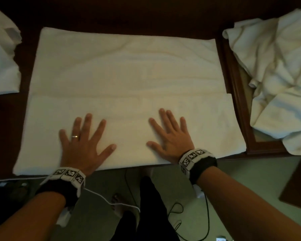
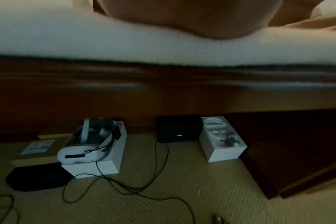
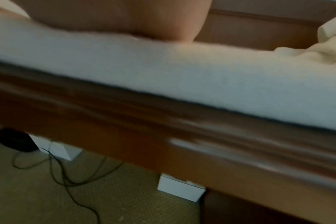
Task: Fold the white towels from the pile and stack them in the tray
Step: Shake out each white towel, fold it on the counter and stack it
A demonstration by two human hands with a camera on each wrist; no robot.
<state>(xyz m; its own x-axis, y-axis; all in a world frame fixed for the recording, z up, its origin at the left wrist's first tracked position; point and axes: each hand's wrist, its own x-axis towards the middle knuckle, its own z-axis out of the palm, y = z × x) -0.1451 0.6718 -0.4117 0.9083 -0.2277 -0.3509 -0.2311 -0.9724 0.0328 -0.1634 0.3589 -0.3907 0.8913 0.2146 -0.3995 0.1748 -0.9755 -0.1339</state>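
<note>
Towel (image 1: 125, 80) flat under both palms

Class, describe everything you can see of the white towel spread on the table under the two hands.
The white towel looks like soft terry cloth, lying flat on the dark wooden table. Its near part is folded over, leaving a straight edge across the middle, with faint creases beyond. The left hand and right hand press on the folded part, fingers spread. Its near edge reaches the table's front edge.

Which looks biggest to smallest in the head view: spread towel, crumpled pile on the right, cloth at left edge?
1. Spread towel
2. Crumpled pile, though cut off by the frame
3. Cloth at left edge, also cut off
</note>
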